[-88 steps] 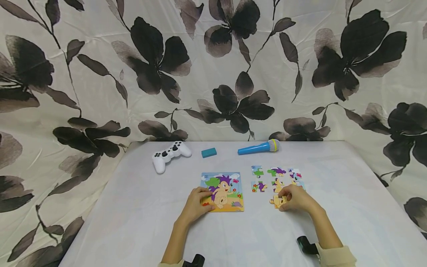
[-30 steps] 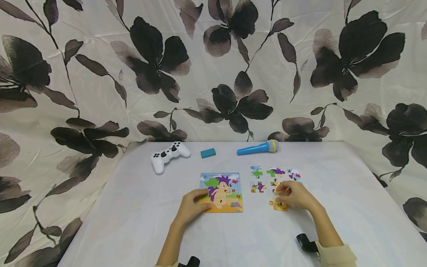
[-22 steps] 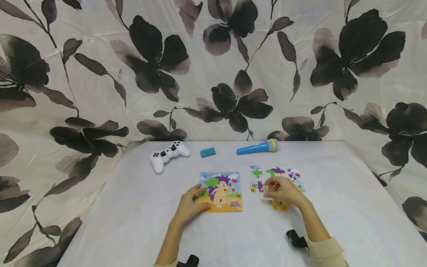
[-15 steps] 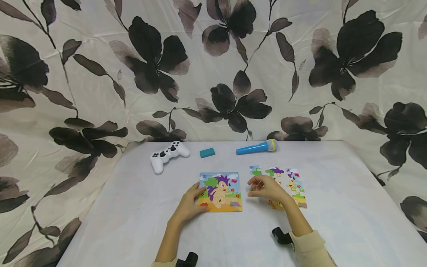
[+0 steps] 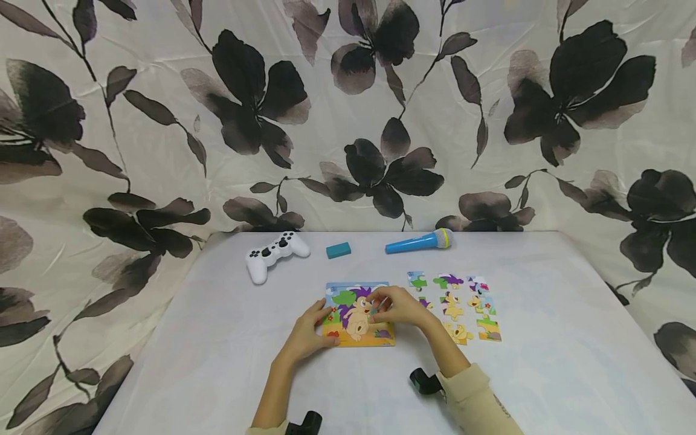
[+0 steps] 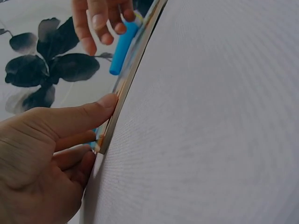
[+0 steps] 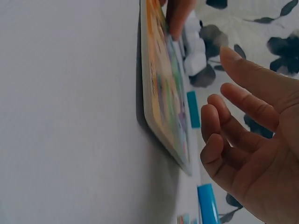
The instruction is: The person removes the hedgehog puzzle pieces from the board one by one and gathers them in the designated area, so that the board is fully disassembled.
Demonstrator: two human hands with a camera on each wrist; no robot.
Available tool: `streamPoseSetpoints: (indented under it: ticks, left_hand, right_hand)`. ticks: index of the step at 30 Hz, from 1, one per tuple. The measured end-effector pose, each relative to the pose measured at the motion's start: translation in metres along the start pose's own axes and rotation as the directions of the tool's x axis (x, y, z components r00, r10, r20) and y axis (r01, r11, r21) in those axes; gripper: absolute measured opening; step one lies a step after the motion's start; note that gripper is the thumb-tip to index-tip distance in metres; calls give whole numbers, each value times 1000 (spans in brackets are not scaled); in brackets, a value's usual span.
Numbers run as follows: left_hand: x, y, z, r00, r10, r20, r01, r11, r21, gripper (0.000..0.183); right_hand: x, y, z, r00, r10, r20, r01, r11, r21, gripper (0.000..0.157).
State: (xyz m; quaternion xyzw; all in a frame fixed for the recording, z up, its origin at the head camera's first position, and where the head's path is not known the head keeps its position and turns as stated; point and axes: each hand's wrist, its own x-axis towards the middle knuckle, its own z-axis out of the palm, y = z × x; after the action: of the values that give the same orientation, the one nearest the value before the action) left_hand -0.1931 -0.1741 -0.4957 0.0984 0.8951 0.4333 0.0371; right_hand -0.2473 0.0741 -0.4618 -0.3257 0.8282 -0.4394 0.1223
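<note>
A square puzzle board [image 5: 348,338] with a purple-spined hedgehog picture lies on the table. My left hand [image 5: 304,332] grips its lower left corner, thumb at the near edge and fingers at the left side, as the left wrist view also shows with the board's edge [image 6: 125,100]. Over the board's right half hovers my right hand [image 5: 401,307], hiding part of the picture. Its fingers [image 7: 212,116] are loosely bent with nothing between them in the right wrist view. Right of the board, several loose puzzle pieces [image 5: 452,307] lie in rows; my right hand partly covers one.
Along the back of the white table [image 5: 217,362] lie a white game controller [image 5: 277,254], a small teal block [image 5: 339,250] and a blue toy microphone [image 5: 418,241]. A flower-patterned cloth [image 5: 326,121] hangs behind.
My right hand has let go of the bottom middle piece and travelled left across the pieces to above the board. My left hand stays at the board's left side.
</note>
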Motion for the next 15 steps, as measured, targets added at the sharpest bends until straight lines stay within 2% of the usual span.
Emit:
streamPoseSetpoints:
  ticks: [5,15]
  left_hand:
    - [0,-1,0,1000,1,12,-1,1000,3,73]
    - [0,-2,0,1000,-7,26,7,1000,1,77]
  right_hand:
    - [9,-6,12,999,38,21,-38,999,25,38]
    - [23,-13,38,996,80,38,-79,996,-32,39]
